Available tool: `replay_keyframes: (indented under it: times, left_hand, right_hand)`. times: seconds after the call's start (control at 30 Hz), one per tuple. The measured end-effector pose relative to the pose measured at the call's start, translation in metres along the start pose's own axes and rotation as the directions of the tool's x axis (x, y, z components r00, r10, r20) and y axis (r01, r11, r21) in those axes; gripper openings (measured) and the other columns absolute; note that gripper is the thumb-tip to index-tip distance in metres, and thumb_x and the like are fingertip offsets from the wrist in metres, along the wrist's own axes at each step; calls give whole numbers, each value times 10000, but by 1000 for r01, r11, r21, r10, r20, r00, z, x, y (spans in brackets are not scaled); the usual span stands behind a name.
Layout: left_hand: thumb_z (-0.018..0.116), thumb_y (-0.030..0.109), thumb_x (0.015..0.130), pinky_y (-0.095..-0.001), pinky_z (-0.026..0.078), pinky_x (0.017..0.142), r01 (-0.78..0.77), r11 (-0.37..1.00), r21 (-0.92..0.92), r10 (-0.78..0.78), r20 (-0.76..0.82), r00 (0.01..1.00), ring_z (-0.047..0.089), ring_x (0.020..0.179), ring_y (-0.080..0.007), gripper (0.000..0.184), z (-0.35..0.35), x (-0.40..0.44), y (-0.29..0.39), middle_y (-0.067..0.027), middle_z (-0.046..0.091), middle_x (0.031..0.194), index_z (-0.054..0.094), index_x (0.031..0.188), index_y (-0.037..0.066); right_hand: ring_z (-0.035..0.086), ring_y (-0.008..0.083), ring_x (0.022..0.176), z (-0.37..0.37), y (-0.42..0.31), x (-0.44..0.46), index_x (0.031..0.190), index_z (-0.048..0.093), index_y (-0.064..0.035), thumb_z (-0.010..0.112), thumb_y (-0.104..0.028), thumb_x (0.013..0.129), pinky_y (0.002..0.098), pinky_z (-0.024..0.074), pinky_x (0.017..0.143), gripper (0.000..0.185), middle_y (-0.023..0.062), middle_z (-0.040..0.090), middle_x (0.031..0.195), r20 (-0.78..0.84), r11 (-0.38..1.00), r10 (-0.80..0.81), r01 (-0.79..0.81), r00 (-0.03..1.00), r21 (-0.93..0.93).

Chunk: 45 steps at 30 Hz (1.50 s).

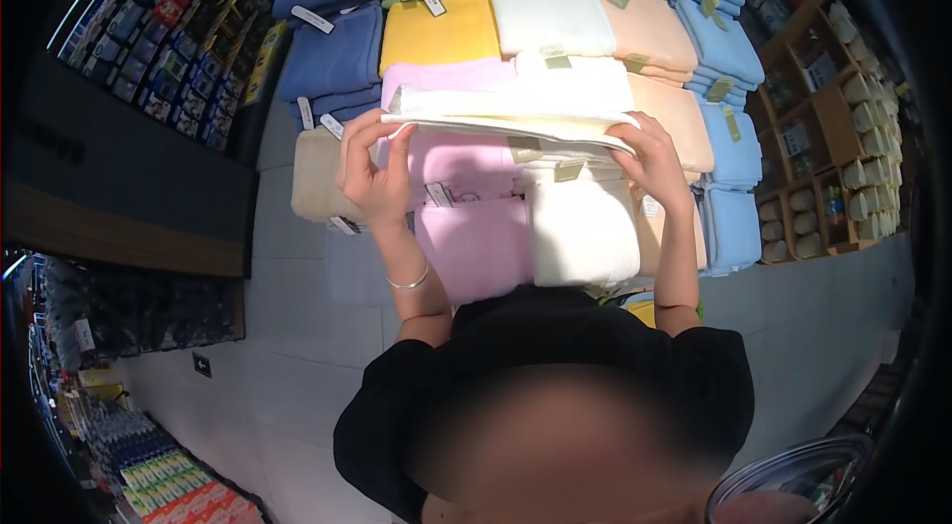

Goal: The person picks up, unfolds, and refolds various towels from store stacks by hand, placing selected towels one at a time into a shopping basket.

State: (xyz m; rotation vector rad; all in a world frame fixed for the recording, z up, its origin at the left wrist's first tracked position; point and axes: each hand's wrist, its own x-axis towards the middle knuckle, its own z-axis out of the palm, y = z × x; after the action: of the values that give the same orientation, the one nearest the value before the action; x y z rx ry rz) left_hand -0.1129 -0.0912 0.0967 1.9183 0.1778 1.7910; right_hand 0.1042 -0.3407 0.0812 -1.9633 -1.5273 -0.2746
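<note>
Black shirt (535, 321) nearest, pink towels (471, 167) and cream towels (583, 232) partly screened by white cloth (506, 106) held level above, blue towels (732, 147) at right, left hand (375, 167) raised, fingers pinching one end, right hand (650, 159) seemingly clamping the other.

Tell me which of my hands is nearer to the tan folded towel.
Your left hand is nearer, close beside the tan folded towel. Your right hand is farther off, at the opposite end of the held white towel.
</note>
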Motion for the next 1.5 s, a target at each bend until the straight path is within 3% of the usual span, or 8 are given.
replay_keyframes:
  times: [0.1, 0.2, 0.3, 0.5, 0.67, 0.97, 1.3, 1.5]
  left_hand:
    - [723, 15, 749, -265, 468, 654, -64, 998, -5, 64, -81, 995, 573, 769, -194, 175, -9, 4, 11, -136, 598, 882, 575, 834, -24]
    - [707, 24, 771, -250, 464, 637, -96, 993, -70, 76, -254, 964, 554, 744, -179, 160, -21, 7, 35, -141, 576, 876, 567, 830, -24]
    - [683, -6, 781, -237, 465, 647, -70, 988, -138, 26, -297, 955, 547, 740, -156, 133, -26, 16, 53, -139, 567, 879, 563, 831, -30]
    - [687, 5, 777, -219, 438, 639, 485, 874, 39, -486, 121, 866, 509, 673, -81, 116, -10, 6, 6, -55, 589, 774, 580, 810, -26]
    - [676, 33, 778, -185, 332, 478, 613, 748, 255, -662, 358, 659, 409, 546, -20, 121, 3, -28, -59, -2, 537, 614, 571, 766, -27]
    - [651, -13, 807, -139, 298, 488, 692, 709, -139, -610, 373, 699, 382, 553, 19, 71, -4, -44, -77, 44, 526, 707, 581, 819, -4]
    - [658, -19, 801, -138, 300, 491, 682, 720, -130, -618, 327, 715, 401, 566, 21, 65, -3, -49, -77, 44, 525, 713, 596, 820, -8]
    - [694, -31, 745, -188, 423, 610, 532, 843, -80, -459, 408, 789, 515, 680, -65, 120, -8, -38, -64, -29, 585, 733, 589, 802, -33]
  right_hand:
    - [592, 231, 753, -34, -12, -8, 816, 611, 6, 689, -25, 716, 288, 448, 641, 131, 117, 607, 826, -125, 947, 198, -157, 972, 280]
    - [566, 164, 679, -62, -34, -11, 784, 616, 35, 696, 14, 690, 234, 408, 568, 125, 104, 588, 756, -411, 977, 3, 86, 912, 197]
    - [552, 138, 683, -78, -46, -19, 765, 610, 44, 709, 41, 660, 228, 394, 565, 144, 92, 584, 735, -495, 936, 34, 146, 868, 321]
    - [551, 124, 776, -29, 7, -11, 865, 615, 29, 708, -5, 692, 230, 419, 642, 200, 71, 598, 910, -176, 776, 413, -244, 893, 582]
    - [563, 210, 914, 15, 41, -17, 919, 619, -17, 685, -45, 732, 306, 451, 795, 200, 79, 601, 1008, -151, 904, 345, -285, 926, 319]
    - [534, 252, 996, 5, 41, -18, 857, 593, -34, 711, -59, 697, 331, 425, 860, 201, 75, 596, 1014, -63, 943, 255, -234, 965, 235]
    - [529, 254, 950, 2, 39, -9, 806, 594, -21, 720, -64, 692, 324, 433, 802, 175, 88, 599, 968, 29, 973, 71, -75, 997, 217]
    - [553, 190, 745, -9, 34, -20, 820, 594, 8, 694, -35, 732, 277, 435, 663, 139, 84, 608, 830, 28, 916, 263, -258, 964, 308]
